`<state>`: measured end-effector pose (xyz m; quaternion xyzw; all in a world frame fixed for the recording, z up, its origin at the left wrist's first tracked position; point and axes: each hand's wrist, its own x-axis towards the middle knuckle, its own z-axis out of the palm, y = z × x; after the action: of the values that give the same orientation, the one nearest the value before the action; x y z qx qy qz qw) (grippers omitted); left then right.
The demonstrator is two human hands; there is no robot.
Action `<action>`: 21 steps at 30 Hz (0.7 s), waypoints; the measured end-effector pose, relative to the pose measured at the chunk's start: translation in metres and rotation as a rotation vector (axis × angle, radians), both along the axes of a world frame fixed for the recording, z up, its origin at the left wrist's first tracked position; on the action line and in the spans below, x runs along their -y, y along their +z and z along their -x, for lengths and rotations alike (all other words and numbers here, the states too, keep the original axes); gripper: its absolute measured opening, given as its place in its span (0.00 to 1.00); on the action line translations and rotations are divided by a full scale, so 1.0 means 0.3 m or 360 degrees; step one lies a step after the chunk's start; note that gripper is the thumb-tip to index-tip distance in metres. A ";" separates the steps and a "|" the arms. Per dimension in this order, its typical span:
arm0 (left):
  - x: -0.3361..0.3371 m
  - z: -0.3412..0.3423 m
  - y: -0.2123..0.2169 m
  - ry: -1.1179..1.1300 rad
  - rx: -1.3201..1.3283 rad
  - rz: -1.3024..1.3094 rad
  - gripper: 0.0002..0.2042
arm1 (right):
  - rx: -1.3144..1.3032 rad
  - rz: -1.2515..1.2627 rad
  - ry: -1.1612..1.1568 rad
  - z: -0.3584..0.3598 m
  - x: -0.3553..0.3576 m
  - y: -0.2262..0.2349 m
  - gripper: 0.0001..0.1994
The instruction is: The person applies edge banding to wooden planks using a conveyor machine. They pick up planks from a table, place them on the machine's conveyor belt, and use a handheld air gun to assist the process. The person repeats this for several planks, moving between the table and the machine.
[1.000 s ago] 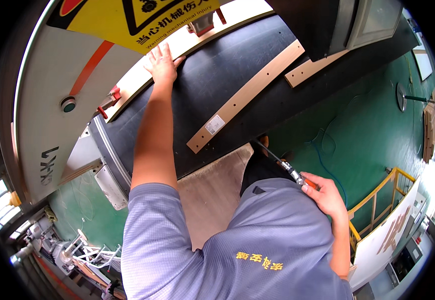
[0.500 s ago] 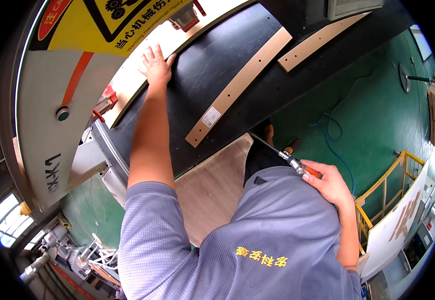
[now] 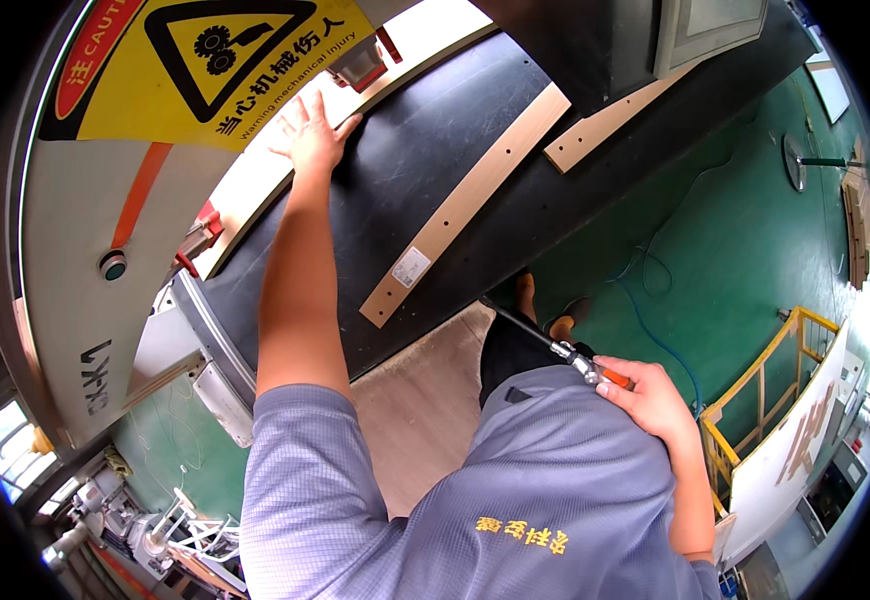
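Observation:
My left hand [image 3: 315, 145] lies palm down with its fingers spread on a pale, curved wooden board [image 3: 257, 190], near that board's inner edge. Its arm reaches over the black machine bed [image 3: 415, 125]. At my waist, my right hand [image 3: 653, 400] is closed around an air blow gun [image 3: 577, 362] with an orange part and a long dark nozzle pointing toward the bed. Between the hands, a curved wooden strip [image 3: 460, 210] with drilled holes and a white label rests on the bed. A second drilled strip [image 3: 595, 130] lies beyond it, partly hidden by a machine part.
Red clamps [image 3: 203, 235] sit by the curved board. A grey machine cover [image 3: 85, 220] with a yellow warning sign [image 3: 215, 70] stands at the left. On the green floor [image 3: 675, 230] are a blue hose [image 3: 660, 345] and a yellow frame cart [image 3: 755, 400] at the right.
My view has shifted slightly, so more of the warning sign shows and the machine part covers more of the second strip. Left hand stays on the board; the right still holds the blow gun.

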<state>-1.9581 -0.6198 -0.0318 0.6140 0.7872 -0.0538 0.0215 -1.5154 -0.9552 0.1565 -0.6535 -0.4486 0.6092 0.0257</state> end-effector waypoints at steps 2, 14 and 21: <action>0.027 0.014 -0.021 -0.0082 0.0018 -0.0099 0.46 | -0.0038 -0.0033 -0.0032 0.002 0.019 -0.024 0.22; 0.019 0.009 -0.026 -0.0009 0.0091 -0.0099 0.45 | 0.0080 0.0004 -0.0042 0.017 0.006 0.006 0.22; 0.077 -0.042 0.038 -0.0014 0.0601 -0.0656 0.39 | -0.0018 -0.0123 -0.0103 -0.025 0.094 0.008 0.23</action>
<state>-1.9457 -0.6429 -0.0205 0.6079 0.7609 0.2228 0.0422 -1.5079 -0.9833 0.1588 -0.6628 -0.4501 0.5940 0.0731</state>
